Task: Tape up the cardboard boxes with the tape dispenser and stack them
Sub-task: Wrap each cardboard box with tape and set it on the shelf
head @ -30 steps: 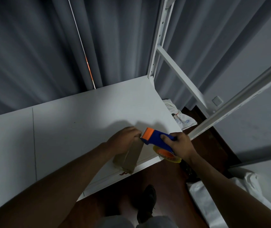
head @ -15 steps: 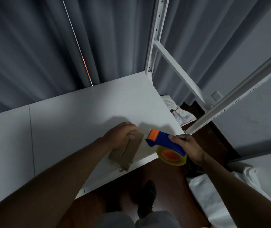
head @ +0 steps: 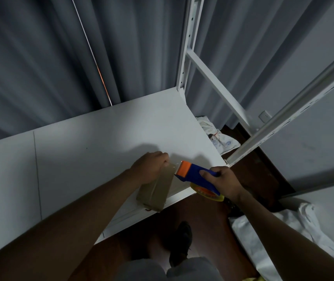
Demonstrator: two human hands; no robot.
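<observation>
Head view shows the cardboard box [head: 155, 188] at the bench [head: 71, 159] front edge — left hand [head: 151, 166] curled over its far end, right hand [head: 225, 184] gripping the tape dispenser [head: 194, 175] beside it — so a hard pull could drag the box off the edge.

Both forearms are bare, no sleeves showing, left hand [head: 152, 167] and right hand [head: 226, 184] without gloves; grey shorts [head: 170, 268] over the knees and a dark shoe [head: 180, 243] below
</observation>
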